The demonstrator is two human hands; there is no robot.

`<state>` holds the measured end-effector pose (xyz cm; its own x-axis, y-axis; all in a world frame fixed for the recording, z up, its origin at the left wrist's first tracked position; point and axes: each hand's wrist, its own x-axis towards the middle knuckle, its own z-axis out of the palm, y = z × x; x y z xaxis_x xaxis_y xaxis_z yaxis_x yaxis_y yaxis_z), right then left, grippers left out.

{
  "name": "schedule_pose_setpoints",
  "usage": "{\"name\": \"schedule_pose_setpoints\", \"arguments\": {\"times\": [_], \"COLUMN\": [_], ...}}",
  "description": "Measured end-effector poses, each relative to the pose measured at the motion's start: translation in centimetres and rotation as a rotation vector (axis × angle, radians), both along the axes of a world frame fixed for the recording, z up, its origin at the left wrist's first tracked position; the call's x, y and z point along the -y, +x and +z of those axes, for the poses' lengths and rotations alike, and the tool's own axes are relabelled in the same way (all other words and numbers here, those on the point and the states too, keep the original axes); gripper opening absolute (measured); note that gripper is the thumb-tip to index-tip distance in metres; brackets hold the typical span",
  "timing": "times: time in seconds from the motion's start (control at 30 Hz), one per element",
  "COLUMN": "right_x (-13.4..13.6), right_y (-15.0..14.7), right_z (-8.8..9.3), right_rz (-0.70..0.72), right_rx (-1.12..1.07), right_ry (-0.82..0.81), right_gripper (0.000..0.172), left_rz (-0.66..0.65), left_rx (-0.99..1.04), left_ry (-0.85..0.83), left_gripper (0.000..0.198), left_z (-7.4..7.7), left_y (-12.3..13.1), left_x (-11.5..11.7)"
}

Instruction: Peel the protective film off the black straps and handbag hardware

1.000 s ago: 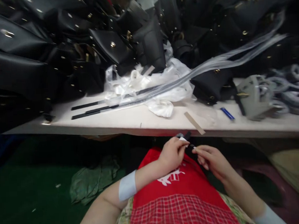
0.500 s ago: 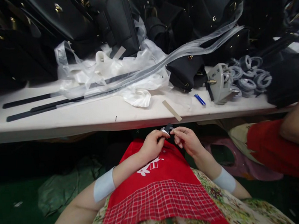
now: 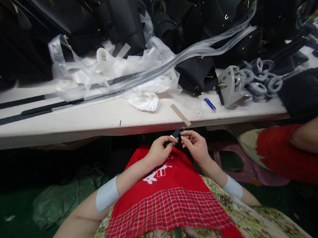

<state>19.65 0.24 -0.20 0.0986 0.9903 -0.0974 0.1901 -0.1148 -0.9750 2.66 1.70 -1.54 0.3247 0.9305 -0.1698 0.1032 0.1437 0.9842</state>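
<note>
My left hand (image 3: 159, 151) grips a small black strap end (image 3: 175, 134) with a white patch near its tip, held just below the table's front edge (image 3: 69, 132). My right hand (image 3: 195, 145) is right beside it, fingertips pinched close to the strap's tip; whether they touch it is hard to tell. Both hands hover over my red apron (image 3: 168, 193).
On the white table lie long black straps (image 3: 38, 110), crumpled clear plastic (image 3: 119, 69), a tan strip (image 3: 180, 114), a blue pen (image 3: 209, 103), a grey tape dispenser (image 3: 230, 88) and tape rolls (image 3: 263, 81). Black bags (image 3: 116, 18) pile up behind. A co-worker's arm (image 3: 311, 134) is at right.
The view has swung to the right and down, bringing a co-worker into sight. My hands stay together on the strap end, with the right fingers now slightly apart from it.
</note>
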Motion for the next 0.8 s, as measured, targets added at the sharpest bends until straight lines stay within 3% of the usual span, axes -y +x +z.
{"name": "schedule_pose_setpoints", "arguments": {"times": [0.13, 0.3, 0.47, 0.57, 0.67, 0.8], "right_x": [0.3, 0.0, -0.8, -1.1, -1.1, -0.8], "right_y": [-0.1, -0.4, 0.1, 0.4, 0.5, 0.3], "right_z": [0.0, 0.6, 0.8, 1.0, 1.3, 1.9], "right_rz": [0.050, 0.247, 0.301, 0.286, 0.261, 0.231], "right_rx": [0.348, 0.538, 0.509, 0.453, 0.403, 0.433], "right_ry": [0.233, 0.456, 0.410, 0.362, 0.330, 0.375], "right_gripper": [0.021, 0.033, 0.022, 0.016, 0.016, 0.012], "left_rz": [0.052, 0.065, -0.090, -0.171, -0.243, -0.237], "left_rx": [0.101, 0.227, 0.284, 0.206, 0.105, 0.039], "left_ry": [-0.106, -0.229, -0.284, -0.247, -0.213, -0.216], "left_gripper": [0.011, 0.006, 0.013, 0.028, 0.030, 0.025], "left_z": [-0.3, -0.3, 0.2, 0.6, 1.0, 1.3], "left_y": [0.0, 0.0, -0.6, -0.9, -0.8, -0.5], "left_x": [-0.1, -0.3, 0.2, 0.4, 0.5, 0.4]}}
